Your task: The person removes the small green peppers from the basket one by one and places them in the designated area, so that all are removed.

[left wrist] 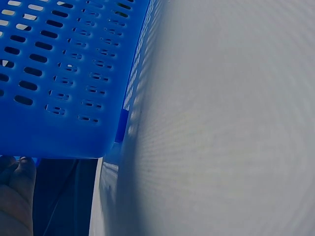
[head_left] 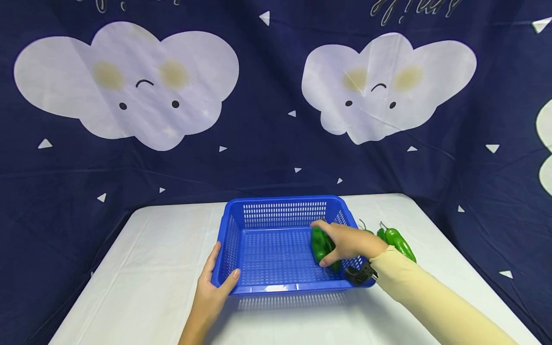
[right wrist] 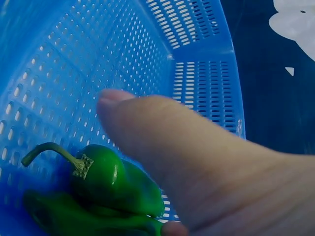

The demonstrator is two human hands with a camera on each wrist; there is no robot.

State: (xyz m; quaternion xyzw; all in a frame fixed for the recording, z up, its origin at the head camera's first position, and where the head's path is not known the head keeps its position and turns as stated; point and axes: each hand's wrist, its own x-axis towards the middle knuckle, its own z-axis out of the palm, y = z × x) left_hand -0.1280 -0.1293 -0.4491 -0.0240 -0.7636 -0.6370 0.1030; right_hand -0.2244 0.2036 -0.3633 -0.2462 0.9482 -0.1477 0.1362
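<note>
A blue plastic basket (head_left: 276, 288) with slotted walls stands on the white table. My left hand (head_left: 210, 293) grips its front left corner, thumb over the rim and fingers along the outside; in the left wrist view part of that hand (left wrist: 17, 199) shows below the basket wall (left wrist: 54, 132). Over the basket's right end, my right hand (head_left: 351, 242) spreads thumb and fingers above green peppers (head_left: 318, 244). The right wrist view shows a stemmed green pepper (right wrist: 115, 179) on top of another pepper (right wrist: 74, 216), with the straight thumb (right wrist: 162, 128) above them.
Right of the basket, more green peppers (head_left: 398, 243) lie on the white table (head_left: 129, 268), partly behind the right forearm. A black wrist device (head_left: 361, 274) overlaps the basket's front right corner. Behind the table hangs a dark blue cloth (head_left: 267, 158) with printed clouds.
</note>
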